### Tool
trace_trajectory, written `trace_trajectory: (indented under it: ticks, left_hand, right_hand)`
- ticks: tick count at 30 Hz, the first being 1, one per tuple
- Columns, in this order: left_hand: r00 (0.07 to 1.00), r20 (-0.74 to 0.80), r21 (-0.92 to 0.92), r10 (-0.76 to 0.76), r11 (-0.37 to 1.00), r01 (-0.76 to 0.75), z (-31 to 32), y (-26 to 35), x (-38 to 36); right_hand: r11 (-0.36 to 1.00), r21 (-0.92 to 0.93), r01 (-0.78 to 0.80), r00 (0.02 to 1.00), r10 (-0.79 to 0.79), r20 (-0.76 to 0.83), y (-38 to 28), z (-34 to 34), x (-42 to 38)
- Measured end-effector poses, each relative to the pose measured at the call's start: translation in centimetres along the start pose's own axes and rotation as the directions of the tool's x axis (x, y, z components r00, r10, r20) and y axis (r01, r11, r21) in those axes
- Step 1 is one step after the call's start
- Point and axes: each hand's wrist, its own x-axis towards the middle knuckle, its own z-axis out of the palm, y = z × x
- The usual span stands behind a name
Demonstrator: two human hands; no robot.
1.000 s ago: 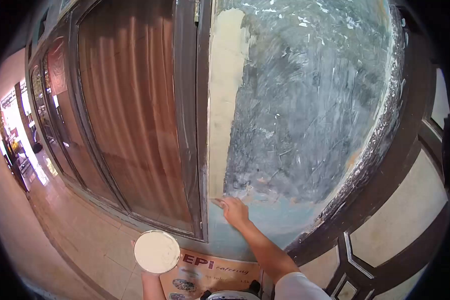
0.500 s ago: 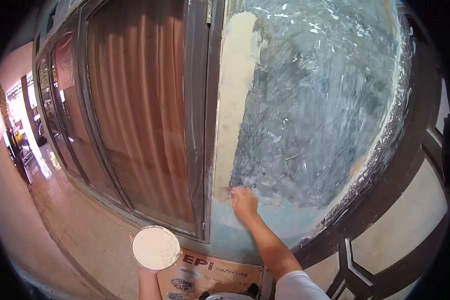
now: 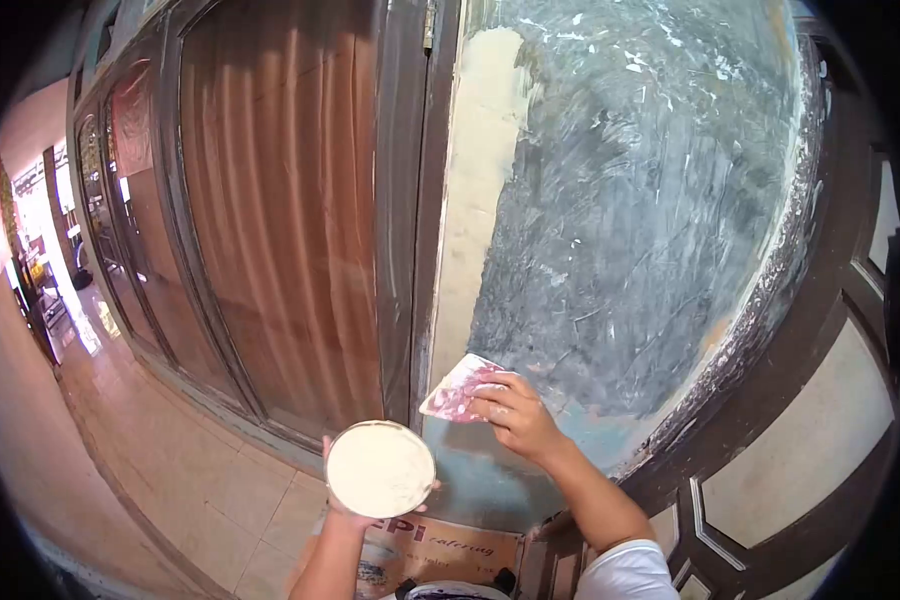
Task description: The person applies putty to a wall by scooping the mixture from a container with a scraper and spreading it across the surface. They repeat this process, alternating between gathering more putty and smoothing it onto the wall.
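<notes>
My right hand (image 3: pixel 518 412) grips a flat pink scraper (image 3: pixel 462 390) smeared with pale paste, in front of the lower wall. Just left of and below it, my left hand (image 3: pixel 355 515) holds up a round container (image 3: pixel 380 468) of cream-coloured paste from beneath. A cream strip of paste (image 3: pixel 475 170) runs down the wall beside the dark wooden frame. To its right the wall (image 3: pixel 630 230) is rough and grey, with white flecks and a blue-green band low down.
A window with a brown curtain (image 3: pixel 280 220) stands at the left, above a tiled floor (image 3: pixel 190 450). A printed banner (image 3: pixel 450 545) lies below my hands. Dark panelled wood (image 3: pixel 800 430) borders the wall at the right.
The container in my left hand has moved right and up, nearer the wall corner. My right hand has turned away from the wall, and the scraper's pink face now shows.
</notes>
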Motion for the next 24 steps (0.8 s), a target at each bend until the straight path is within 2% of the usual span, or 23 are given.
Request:
trace_trajectory:
  ticks: [1, 2, 4, 5, 8, 11, 15, 24]
  left_hand:
    - [0.999, 0.021, -0.027, -0.037, 0.999, 0.037, 0.5, -0.4, 0.8]
    - [0.999, 0.024, -0.029, -0.047, 0.998, 0.048, 1.0, -0.5, 1.5]
    - [0.999, 0.026, -0.001, -0.047, 0.999, 0.047, 1.6, -0.7, 2.8]
    - [0.997, 0.058, 0.052, -0.048, 0.998, 0.045, 1.8, -0.7, 3.5]
    - [0.995, 0.087, 0.042, -0.049, 0.998, 0.045, 3.5, -0.8, 4.7]
    - [0.997, 0.05, 0.103, -0.066, 0.993, 0.061, 4.6, -1.0, 5.5]
    - [0.984, 0.131, 0.076, -0.123, 0.991, 0.114, 5.2, -1.5, 6.2]
    - [0.965, 0.13, 0.044, -0.229, 0.973, 0.225, 4.5, -2.8, 6.8]
  right_hand:
    - [0.998, 0.005, 0.065, 0.996, -0.065, 0.066, -0.6, -1.5, 0.7]
    - [0.998, -0.004, 0.06, 0.996, -0.059, 0.065, -1.2, -2.9, 1.2]
    - [0.984, -0.039, 0.176, 0.966, -0.165, 0.199, -2.1, -5.1, 2.0]
    - [0.958, -0.135, 0.255, 0.95, -0.222, 0.218, -2.2, -5.9, 2.1]
    - [0.921, -0.213, 0.326, 0.923, -0.262, 0.282, -3.4, -7.9, 3.0]
    - [0.908, -0.261, 0.329, 0.921, -0.247, 0.303, -3.9, -8.9, 3.2]
    - [0.903, -0.278, 0.329, 0.923, -0.245, 0.296, -4.0, -9.8, 3.1]
    - [0.913, -0.292, 0.284, 0.937, -0.2, 0.287, -4.1, -10.7, 1.9]
